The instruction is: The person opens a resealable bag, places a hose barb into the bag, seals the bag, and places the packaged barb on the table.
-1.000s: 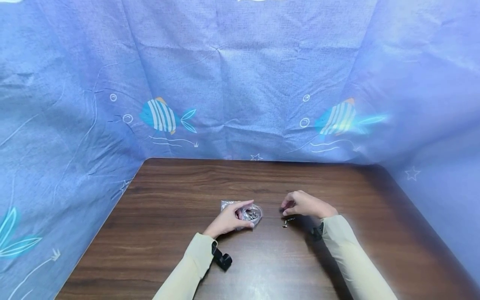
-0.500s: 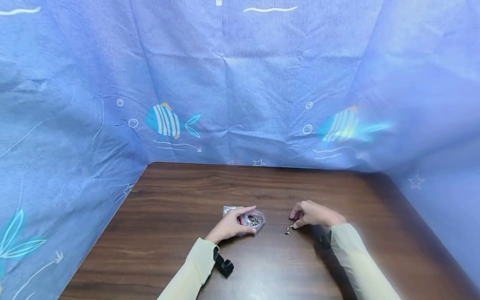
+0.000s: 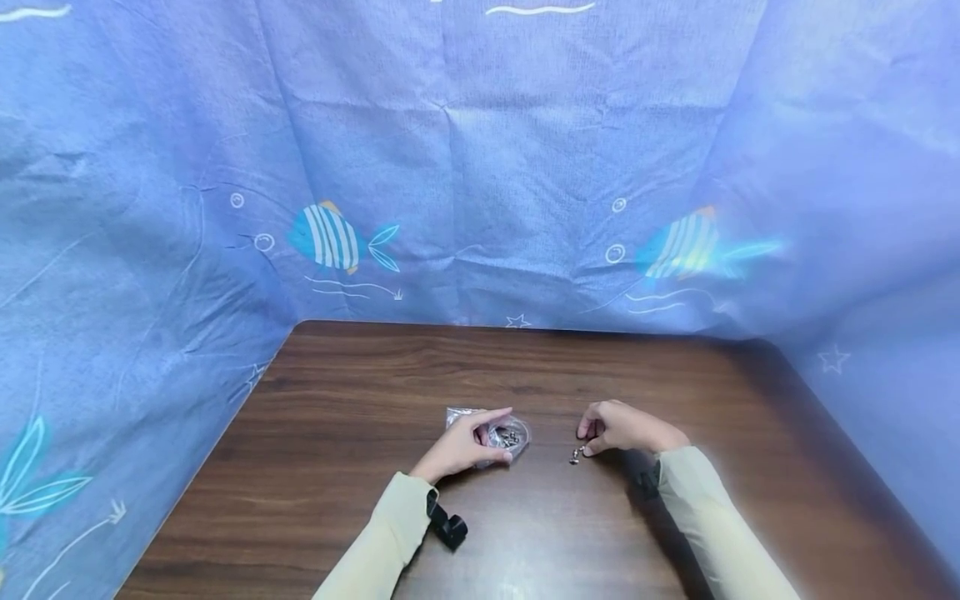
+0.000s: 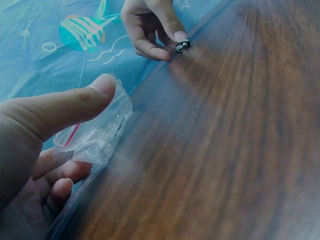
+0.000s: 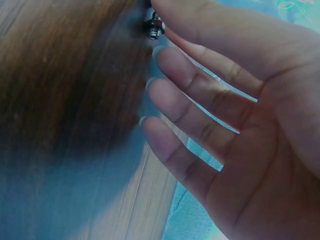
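Observation:
My left hand grips a clear plastic zip bag with a red seal line, thumb and fingers spread around its mouth. Several small shiny metal pieces lie in the bag. To its right, my right hand is low over the table, fingers loosely bent and apart from the thumb. At the thumb tip is a small cluster of metal pieces on the wood. One is a ridged, silvery piece, like a small screw, in the right wrist view.
The dark wood-grain table has a straight back edge. Behind and beside it hangs a blue cloth printed with fish. A black wrist mount is strapped to the left wrist above the table.
My right hand has come down so its thumb reaches the loose metal pieces, which have drawn closer together. The left hand keeps its grip on the bag. The head view has tilted slightly.

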Demonstrator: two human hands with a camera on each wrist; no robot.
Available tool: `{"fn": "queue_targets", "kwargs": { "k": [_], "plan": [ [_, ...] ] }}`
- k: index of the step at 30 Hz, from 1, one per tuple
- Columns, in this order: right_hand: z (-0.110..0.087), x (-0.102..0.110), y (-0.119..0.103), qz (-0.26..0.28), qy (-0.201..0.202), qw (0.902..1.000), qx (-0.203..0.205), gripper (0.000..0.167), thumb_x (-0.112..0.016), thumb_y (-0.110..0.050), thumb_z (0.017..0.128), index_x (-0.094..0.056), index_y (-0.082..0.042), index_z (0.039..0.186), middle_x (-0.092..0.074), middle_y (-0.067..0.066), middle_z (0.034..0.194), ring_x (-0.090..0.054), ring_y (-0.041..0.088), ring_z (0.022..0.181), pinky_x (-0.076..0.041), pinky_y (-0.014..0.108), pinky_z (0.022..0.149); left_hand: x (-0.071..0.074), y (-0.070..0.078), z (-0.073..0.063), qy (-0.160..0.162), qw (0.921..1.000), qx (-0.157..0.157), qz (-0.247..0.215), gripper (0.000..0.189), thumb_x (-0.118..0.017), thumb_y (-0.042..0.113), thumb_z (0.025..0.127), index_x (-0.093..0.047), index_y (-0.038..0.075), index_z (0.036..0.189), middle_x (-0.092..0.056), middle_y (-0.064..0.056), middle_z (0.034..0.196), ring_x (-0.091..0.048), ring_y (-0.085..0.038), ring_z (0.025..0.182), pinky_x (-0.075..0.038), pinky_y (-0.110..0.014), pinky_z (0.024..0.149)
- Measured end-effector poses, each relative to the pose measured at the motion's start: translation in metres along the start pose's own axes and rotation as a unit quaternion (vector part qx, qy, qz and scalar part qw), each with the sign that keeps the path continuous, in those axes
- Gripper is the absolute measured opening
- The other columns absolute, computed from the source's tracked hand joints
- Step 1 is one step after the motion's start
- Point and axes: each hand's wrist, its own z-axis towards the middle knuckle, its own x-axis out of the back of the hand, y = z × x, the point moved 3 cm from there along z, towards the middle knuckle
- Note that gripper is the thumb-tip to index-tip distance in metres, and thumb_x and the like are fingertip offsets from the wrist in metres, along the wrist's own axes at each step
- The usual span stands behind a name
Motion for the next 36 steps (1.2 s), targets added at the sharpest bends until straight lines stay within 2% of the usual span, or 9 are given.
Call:
{"fn": "queue_targets", "kwargs": {
  "k": [9,17,26,36],
  "plan": [
    [-0.0021,-0.0003,-0.0025,0.003,0.004,1.0,0.002,0.019,-0.082,-0.016,0.074,-0.067,-0.013,0.087,-0.06,-0.006,0.078,-0.05,0.005,0.07,-0.043,0.02,0.064,-0.0002,-0.0031,0.0005,0.001,1.0,0.003,-0.003,0.071,-0.083,0.028,0.075,-0.054,0.017,0.138,-0.056,0.004,0.079,-0.048,-0.004,0.065,-0.042,-0.019,0.056],
    [-0.0022,-0.0018,-0.0041,0.009,0.006,0.9999,0.011,0.018,-0.081,-0.013,0.074,-0.066,-0.012,0.084,-0.058,-0.006,0.076,-0.049,0.005,0.068,-0.043,0.02,0.061,-0.0005,-0.0005,-0.0002,0.001,1.0,-0.004,-0.006,0.068,-0.082,0.026,0.076,-0.054,0.014,0.138,-0.058,-0.002,0.08,-0.048,-0.006,0.065,-0.041,-0.02,0.056],
    [0.0001,-0.0036,-0.0018,-0.025,0.015,0.9985,0.046,0.012,-0.078,-0.016,0.078,-0.066,-0.015,0.079,-0.058,-0.01,0.074,-0.048,0.0,0.063,-0.044,0.019,0.059,0.0008,0.0025,0.0003,0.003,1.0,-0.003,-0.007,0.068,-0.081,0.025,0.077,-0.054,0.012,0.138,-0.063,-0.002,0.092,-0.048,-0.005,0.067,-0.042,-0.02,0.057],
    [0.0014,-0.0042,-0.0042,-0.044,0.021,0.9971,0.057,0.009,-0.074,-0.016,0.083,-0.067,-0.015,0.077,-0.058,-0.01,0.075,-0.046,-0.001,0.064,-0.042,0.018,0.06,0.0007,0.0037,-0.001,0.002,0.9999,-0.003,-0.01,0.068,-0.081,0.025,0.078,-0.054,0.012,0.138,-0.062,-0.002,0.088,-0.048,-0.006,0.066,-0.042,-0.02,0.056]
  ]
}}
